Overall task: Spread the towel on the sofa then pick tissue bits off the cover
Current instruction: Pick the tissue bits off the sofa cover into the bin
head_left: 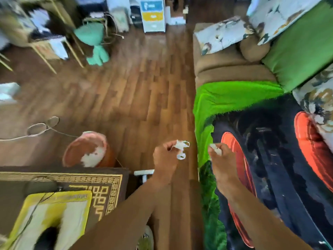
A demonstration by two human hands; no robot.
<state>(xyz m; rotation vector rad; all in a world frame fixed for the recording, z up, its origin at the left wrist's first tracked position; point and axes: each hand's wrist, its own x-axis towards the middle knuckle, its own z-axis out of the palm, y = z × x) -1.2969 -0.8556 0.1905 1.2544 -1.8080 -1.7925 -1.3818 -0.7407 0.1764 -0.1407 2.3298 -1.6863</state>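
Note:
A green, black and orange printed towel (239, 98) lies spread over the seat of the brown sofa (227, 69) on the right. My left hand (166, 157) hovers over the wooden floor just left of the sofa edge, pinching white tissue bits (182, 148). My right hand (220, 159) is over the towel's front edge, fingers closed on another small white tissue bit (215, 147). The picture is motion-blurred.
A round orange bin (88, 150) holding white tissue stands on the floor to the left of my hands. A patterned brown rug (100, 186) and yellow mat (52, 213) lie lower left. Floral cushions (221, 35) and a green cushion (299, 56) rest on the sofa.

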